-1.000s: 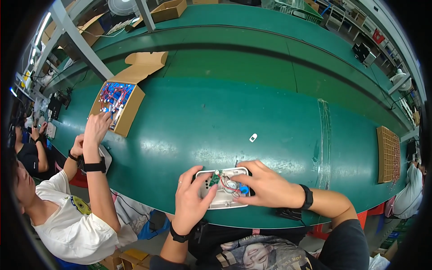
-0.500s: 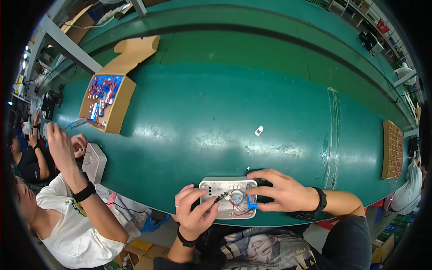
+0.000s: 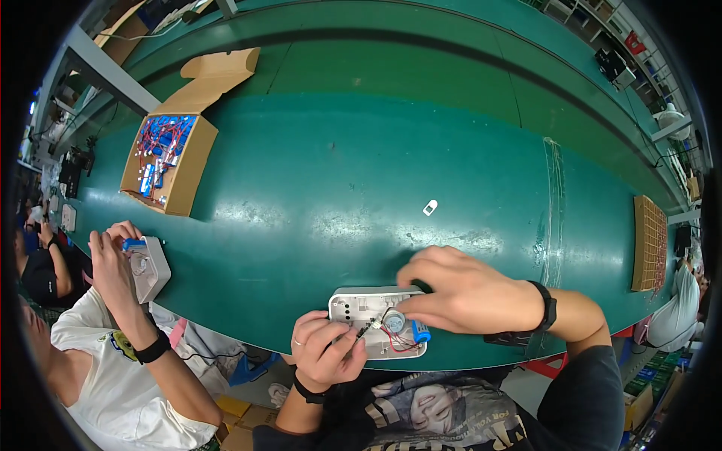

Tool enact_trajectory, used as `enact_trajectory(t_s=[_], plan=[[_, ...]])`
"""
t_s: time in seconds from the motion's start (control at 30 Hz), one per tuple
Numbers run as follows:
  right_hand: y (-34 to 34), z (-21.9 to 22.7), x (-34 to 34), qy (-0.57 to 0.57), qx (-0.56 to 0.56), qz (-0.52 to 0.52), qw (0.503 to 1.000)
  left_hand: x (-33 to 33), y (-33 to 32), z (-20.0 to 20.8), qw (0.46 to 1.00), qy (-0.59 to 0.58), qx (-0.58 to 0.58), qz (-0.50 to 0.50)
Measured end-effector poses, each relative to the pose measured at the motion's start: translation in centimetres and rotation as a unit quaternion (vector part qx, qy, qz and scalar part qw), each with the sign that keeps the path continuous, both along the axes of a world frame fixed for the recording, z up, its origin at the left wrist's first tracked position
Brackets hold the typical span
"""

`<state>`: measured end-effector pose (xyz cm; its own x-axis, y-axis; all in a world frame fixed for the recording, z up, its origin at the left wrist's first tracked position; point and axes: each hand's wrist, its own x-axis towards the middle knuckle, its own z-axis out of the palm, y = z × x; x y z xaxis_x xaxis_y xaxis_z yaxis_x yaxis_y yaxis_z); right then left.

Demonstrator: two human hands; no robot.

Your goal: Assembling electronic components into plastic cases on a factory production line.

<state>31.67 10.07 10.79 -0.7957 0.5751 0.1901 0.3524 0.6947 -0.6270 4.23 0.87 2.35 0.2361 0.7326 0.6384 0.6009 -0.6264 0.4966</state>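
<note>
An open white plastic housing lies at the table's near edge. Inside are a round metal speaker, red and black wires and a blue cylindrical battery along the right wall. My left hand is closed over the left side of the housing, thumb and fingertips on a small dark strip, perhaps a circuit board. Over the upper right part, my right hand is slightly blurred, with bent fingers and thumb apart near the speaker; I see nothing held in it.
A small white device lies mid-table. At the left stands an open cardboard box of blue batteries with red wires. A co-worker's hand is at another white housing. A divided cardboard tray stands far right.
My right hand has come off the battery and risen leftward over the speaker. My left hand stays on the housing. The co-worker's battery has moved down into the other housing.
</note>
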Motion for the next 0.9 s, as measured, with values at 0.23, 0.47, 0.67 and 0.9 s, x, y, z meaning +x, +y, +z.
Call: enact_trajectory(t_s=[0.23, 0.47, 0.67, 0.9], plan=[[-0.2, 1.0, -3.8, -0.240, 0.052, 0.058, 0.968, 0.4, 0.1, 0.1, 1.000, 0.002, 0.022, -0.004], [1.3, -0.2, -4.5, -0.255, -0.007, 0.063, 0.965, 0.6, 0.8, 0.7, 0.999, -0.025, -0.012, 0.021], [0.5, -0.5, -5.0, -0.230, 0.022, 0.046, 0.972, 0.6, 1.1, 1.2, 0.997, -0.036, -0.041, 0.046], [0.4, -0.6, -4.7, -0.249, 0.051, 0.067, 0.965, 1.2, 1.3, 0.7, 0.997, -0.072, -0.026, 0.026]])
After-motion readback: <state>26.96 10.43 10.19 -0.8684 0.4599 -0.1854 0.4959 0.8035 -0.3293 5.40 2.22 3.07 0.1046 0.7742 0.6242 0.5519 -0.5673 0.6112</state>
